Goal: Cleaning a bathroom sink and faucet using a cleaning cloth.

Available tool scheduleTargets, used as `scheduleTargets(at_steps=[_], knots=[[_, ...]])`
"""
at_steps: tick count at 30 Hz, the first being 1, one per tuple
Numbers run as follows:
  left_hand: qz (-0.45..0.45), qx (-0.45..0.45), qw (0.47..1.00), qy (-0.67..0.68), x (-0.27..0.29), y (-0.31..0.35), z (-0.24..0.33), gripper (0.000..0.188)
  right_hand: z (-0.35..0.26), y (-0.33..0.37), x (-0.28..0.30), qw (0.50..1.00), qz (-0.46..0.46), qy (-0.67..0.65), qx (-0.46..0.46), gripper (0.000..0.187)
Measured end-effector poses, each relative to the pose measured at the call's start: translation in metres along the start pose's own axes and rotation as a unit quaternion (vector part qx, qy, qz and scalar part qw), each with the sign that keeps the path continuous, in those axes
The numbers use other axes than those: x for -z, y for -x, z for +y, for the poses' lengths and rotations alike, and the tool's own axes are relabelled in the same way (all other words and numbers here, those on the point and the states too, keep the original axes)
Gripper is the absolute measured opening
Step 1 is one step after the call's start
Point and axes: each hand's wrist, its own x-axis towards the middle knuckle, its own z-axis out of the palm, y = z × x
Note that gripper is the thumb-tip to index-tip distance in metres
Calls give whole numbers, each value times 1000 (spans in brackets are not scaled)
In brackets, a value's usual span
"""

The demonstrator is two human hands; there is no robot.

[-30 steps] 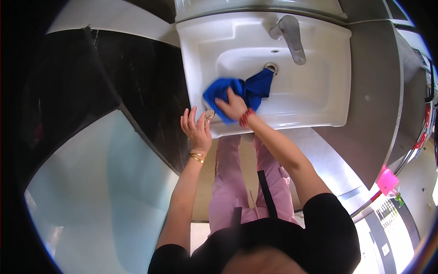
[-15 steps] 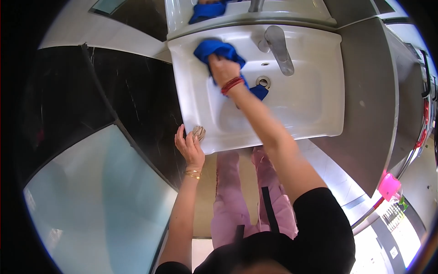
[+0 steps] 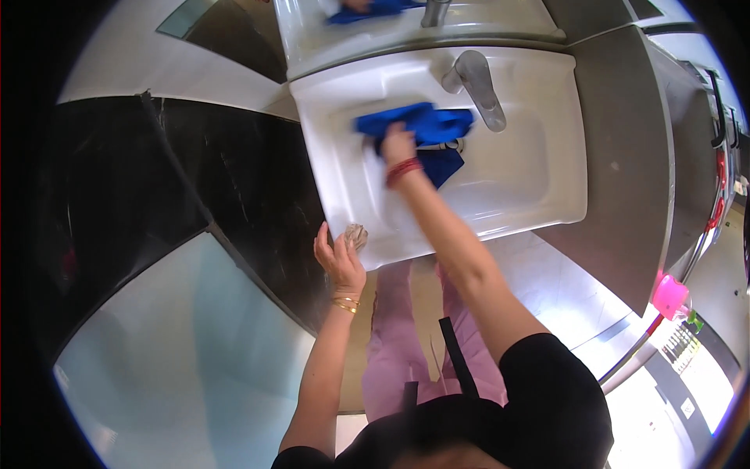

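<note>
A white washbasin lies ahead of me. Inside it, my right hand grips a blue cloth, which spreads over the left half of the bowl and is blurred by motion. Part of the cloth covers the drain, and a darker blue fold hangs below it. At the basin's front left corner rests my left hand, its fingers stretched along the rim. Beside its thumb sits a small crumpled beige-grey thing whose kind I cannot make out.
A grey faucet rises at the basin's back, before a mirror reflecting the cloth. A grey cabinet panel stands close on the right. Black marble-like panelling flanks the left side. Farther right hangs a pink container.
My right hand has pulled the blue cloth from the basin's back left toward the middle, partly over the drain. The left hand stays at the same corner; the view has shifted slightly.
</note>
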Motion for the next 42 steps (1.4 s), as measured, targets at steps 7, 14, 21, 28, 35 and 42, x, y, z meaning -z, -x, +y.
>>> scheduleTargets(at_steps=[7,14,21,28,35,42], knots=[[0,1,999,46,-11,-3,6,22,37,76,22,941,-144,195,237,37],[-9,-14,999,48,-19,-8,13,20,-19,0,-12,975,97,-189,71,66],[-4,-4,999,40,-12,-4,12,21,-6,-73,57,914,305,-265,36,46],[14,-18,999,49,-16,-5,9,21,3,41,-16,952,-85,264,125,38],[8,-16,998,53,-18,-11,17,19,92,62,73,987,-92,-48,122,41],[-13,-8,999,40,-15,-11,20,19,4,17,97,914,132,146,355,49]])
